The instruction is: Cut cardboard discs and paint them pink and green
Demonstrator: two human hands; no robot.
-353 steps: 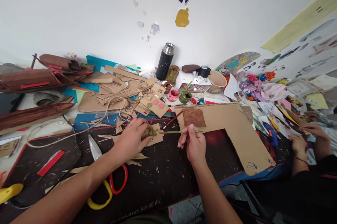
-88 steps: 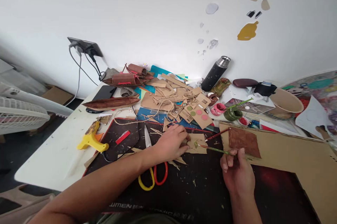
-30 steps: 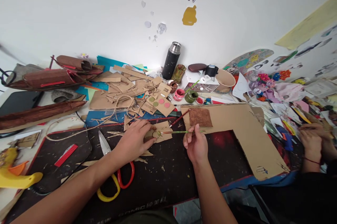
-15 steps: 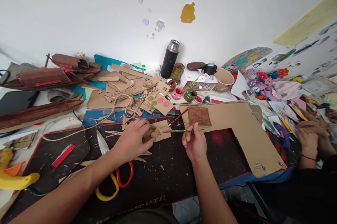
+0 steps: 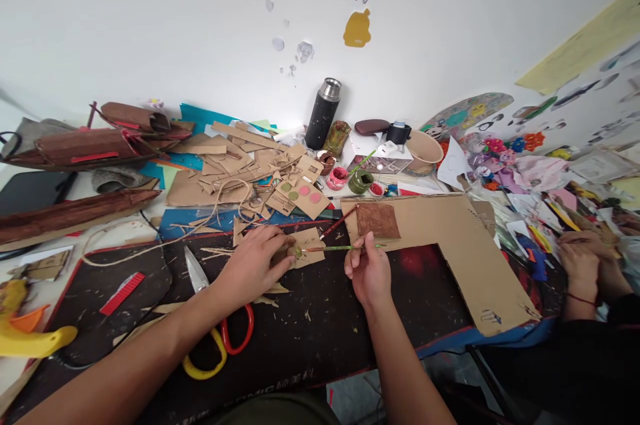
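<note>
My right hand (image 5: 369,272) pinches a thin green paintbrush (image 5: 333,248) lying level, its tip pointing left. The brush tip touches a small green-daubed piece (image 5: 299,252) at the fingertips of my left hand (image 5: 257,262). That hand is closed around the piece's edge, and its fingers hide most of it. Under the brush lies a small cardboard piece (image 5: 311,238). A second, dark red brush (image 5: 340,222) rests just behind, beside a brown-painted cardboard rectangle (image 5: 377,221).
Scissors (image 5: 213,318) lie by my left forearm. Open paint jars (image 5: 360,181), a black flask (image 5: 324,112) and cardboard scraps (image 5: 240,152) stand along the back. An L-shaped cardboard sheet (image 5: 480,265) covers the right. Another person's hands (image 5: 583,265) rest at far right.
The brush tip has shifted slightly against the small piece, and the fingers of my left hand have turned it a little. The view has moved slightly.
</note>
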